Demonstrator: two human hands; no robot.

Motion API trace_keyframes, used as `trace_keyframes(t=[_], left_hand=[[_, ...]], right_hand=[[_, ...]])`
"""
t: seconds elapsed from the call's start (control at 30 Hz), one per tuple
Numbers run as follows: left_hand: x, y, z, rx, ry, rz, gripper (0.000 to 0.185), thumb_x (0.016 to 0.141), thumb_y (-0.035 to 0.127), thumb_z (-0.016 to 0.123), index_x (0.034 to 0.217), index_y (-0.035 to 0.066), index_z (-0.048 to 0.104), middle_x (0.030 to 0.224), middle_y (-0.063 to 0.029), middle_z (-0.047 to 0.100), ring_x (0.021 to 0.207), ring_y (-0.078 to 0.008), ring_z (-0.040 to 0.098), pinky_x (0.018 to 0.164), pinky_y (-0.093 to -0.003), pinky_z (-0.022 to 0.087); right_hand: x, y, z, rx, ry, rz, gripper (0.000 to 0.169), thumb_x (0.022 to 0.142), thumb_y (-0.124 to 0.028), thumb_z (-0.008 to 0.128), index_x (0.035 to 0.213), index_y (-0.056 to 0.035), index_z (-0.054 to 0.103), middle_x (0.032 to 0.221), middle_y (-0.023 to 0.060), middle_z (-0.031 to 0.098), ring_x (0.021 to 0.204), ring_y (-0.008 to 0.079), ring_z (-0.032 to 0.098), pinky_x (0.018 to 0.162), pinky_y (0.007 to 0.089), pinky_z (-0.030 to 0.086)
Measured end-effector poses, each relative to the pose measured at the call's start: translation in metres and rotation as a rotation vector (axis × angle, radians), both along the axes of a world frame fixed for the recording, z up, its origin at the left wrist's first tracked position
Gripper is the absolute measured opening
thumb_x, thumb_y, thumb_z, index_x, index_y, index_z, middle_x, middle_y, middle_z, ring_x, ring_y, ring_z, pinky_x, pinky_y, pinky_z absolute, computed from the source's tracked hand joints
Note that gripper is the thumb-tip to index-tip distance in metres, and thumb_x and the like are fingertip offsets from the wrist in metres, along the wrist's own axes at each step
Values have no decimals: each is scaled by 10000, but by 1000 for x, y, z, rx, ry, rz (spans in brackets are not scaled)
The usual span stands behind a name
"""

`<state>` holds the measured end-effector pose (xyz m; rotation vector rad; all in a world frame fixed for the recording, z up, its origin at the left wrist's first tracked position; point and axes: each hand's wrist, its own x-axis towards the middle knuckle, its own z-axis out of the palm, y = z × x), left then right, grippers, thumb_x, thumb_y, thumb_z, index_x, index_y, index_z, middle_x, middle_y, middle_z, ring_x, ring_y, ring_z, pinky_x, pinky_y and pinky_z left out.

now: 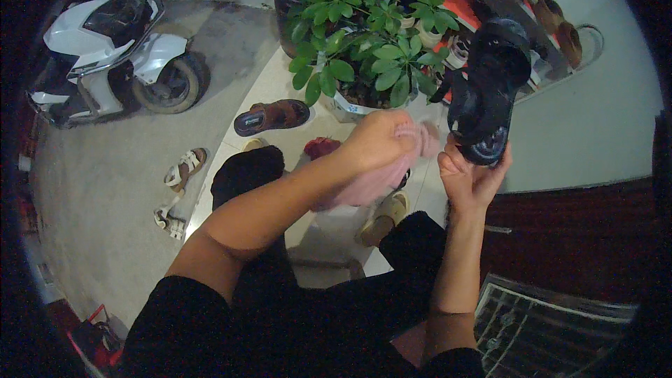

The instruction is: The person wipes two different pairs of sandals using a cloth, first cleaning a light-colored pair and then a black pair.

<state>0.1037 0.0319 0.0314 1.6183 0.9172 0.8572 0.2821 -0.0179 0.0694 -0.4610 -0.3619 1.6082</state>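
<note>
My left hand [386, 139] is closed on a pink cloth [375, 181], which hangs below the fist and is slightly blurred. At the right, my right hand [472, 173] grips one end of a black sandal [485, 100] and holds it raised, with its straps partly visible. The cloth and the sandal are apart. Beneath the cloth, a red item [321, 148] lies on the pale tiles, partly hidden by my left forearm. A brown sandal [272, 117] rests on the tiles further left.
A potted leafy plant [352, 105] stands ahead, beside a shoe rack [546, 26] holding footwear. White sandals [185, 169] lie on the lower concrete floor at the left, near a white scooter [105, 47]. A dark red wooden panel [567, 236] is at the right.
</note>
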Motion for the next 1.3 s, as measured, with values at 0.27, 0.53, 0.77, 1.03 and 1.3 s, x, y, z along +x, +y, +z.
trace_keyframes(t=[0.27,0.53,0.77,1.03,1.3], left_hand=[[9,5,4,-336,-795,32,353,838,130,554,1153,1,462,1066,-76,558,971,-172,546,857,-315,448],[12,8,-4,-445,-894,61,350,838,58,549,1175,28,455,1134,-69,544,1039,-152,528,902,-313,432],[22,-13,-3,-2,-613,378,375,803,-11,520,1167,7,431,1024,-105,582,923,-184,574,818,-298,460],[20,-22,5,125,-474,92,334,739,62,541,1060,-22,507,890,-141,597,828,-185,575,765,-314,456],[-7,-14,28,-65,-867,168,234,737,87,521,953,4,553,852,-54,590,776,-124,565,699,-285,473]], right_hand=[[-12,2,-19,-62,-351,-157,460,836,-459,519,1098,-82,502,964,47,561,600,157,440,528,279,338],[-19,-3,-33,39,-848,-156,452,842,-434,529,1094,-59,520,937,40,582,692,138,514,589,256,409],[-24,-10,-34,164,-1110,-213,411,848,-336,519,1090,-4,523,932,46,562,776,147,526,650,283,405],[-16,-1,-24,25,-595,-219,490,876,-373,501,1244,-54,445,1198,82,532,1109,204,503,980,360,359],[5,7,-19,30,-478,-259,464,852,-434,520,1149,-78,496,1074,56,564,894,197,551,794,348,429]])
